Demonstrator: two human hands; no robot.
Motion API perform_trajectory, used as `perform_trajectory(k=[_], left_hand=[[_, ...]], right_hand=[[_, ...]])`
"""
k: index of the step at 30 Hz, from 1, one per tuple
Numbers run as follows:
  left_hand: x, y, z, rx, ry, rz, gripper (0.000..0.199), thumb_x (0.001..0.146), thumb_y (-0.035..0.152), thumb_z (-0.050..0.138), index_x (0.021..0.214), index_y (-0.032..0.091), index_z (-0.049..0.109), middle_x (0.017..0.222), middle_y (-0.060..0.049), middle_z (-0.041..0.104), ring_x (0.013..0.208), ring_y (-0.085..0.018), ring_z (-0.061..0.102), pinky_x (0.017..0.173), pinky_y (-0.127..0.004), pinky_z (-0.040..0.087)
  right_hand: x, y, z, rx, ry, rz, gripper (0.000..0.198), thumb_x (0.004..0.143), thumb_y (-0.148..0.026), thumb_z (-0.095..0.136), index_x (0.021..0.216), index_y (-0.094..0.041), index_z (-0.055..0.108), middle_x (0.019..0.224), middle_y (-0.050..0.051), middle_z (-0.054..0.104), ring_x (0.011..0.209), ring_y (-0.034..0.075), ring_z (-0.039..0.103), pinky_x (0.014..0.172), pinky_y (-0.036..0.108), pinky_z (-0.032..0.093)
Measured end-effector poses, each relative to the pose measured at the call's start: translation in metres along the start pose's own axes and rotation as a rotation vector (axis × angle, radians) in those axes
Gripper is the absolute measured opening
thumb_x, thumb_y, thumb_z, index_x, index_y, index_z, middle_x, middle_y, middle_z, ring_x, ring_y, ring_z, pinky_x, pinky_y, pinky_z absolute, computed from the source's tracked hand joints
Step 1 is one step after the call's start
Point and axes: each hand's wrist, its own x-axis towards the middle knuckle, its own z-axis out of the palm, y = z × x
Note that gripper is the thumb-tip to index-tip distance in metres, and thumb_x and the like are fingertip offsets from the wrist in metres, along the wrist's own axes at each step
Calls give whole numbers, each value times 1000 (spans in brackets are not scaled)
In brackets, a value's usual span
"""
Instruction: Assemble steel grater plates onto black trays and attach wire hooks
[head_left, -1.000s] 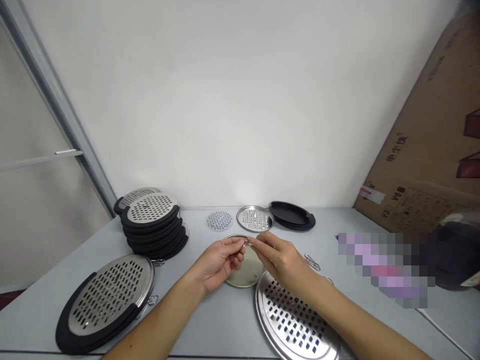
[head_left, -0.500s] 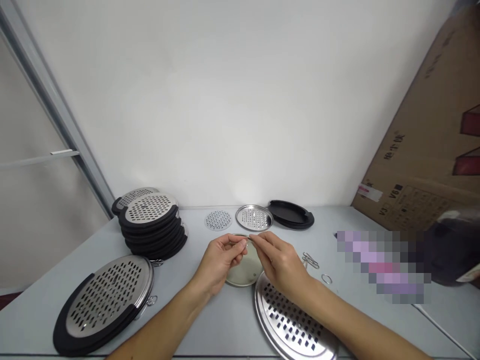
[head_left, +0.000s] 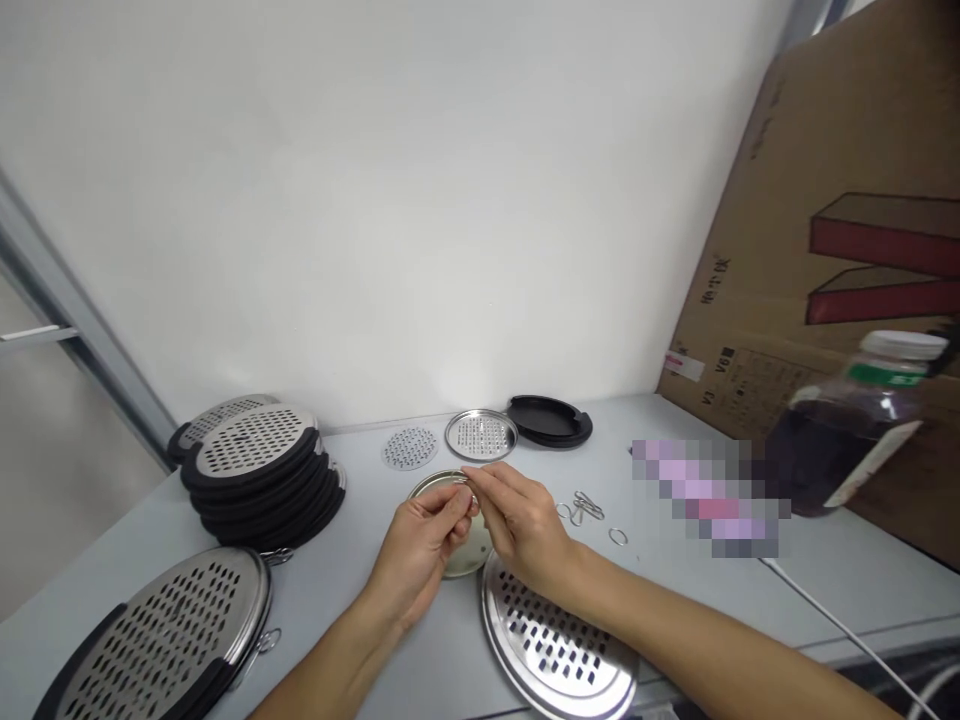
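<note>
Cardboard box at right: white sticker reads "V3", "V6" printed beside it; other print on it, and the bottle label, too blurred to read.

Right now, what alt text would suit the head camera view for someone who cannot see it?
Two bare hands, left hand and right hand, meet fingertip to fingertip over a small round metal disc on a grey table. Perforated steel plates, stacked black-rimmed graters and loose wire rings surround them.
</note>
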Motion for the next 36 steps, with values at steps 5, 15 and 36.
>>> perform_trajectory(k=[5, 15, 36], left_hand=[[3, 1, 4, 366, -6, 156, 22, 77, 34, 72, 90, 16, 71, 72, -1, 64, 62, -9, 51, 61, -20, 41], [59, -25, 64, 871, -341, 230, 17, 78, 28, 61, 75, 19, 76, 75, -6, 72, 69, -21, 62, 64, -29, 42], [-12, 0, 5, 1349, -754, -30, 133, 42, 58, 85, 150, 35, 10, 159, -9, -5, 140, -45, -12, 109, -67, 1]], right_hand=[[27, 1, -21, 269, 30, 464, 28, 92, -35, 51, 107, -20, 69, 76, 5, 65, 58, 15, 60, 52, 27, 51], [47, 55, -133, 135, 67, 764, 26, 76, -40, 67, 79, -15, 72, 54, -1, 59, 48, 11, 52, 50, 24, 45], [26, 84, -125, -195, -794, 768, 10, 62, -25, 67, 61, -16, 71, 52, 3, 66, 48, 17, 61, 44, 23, 42]])
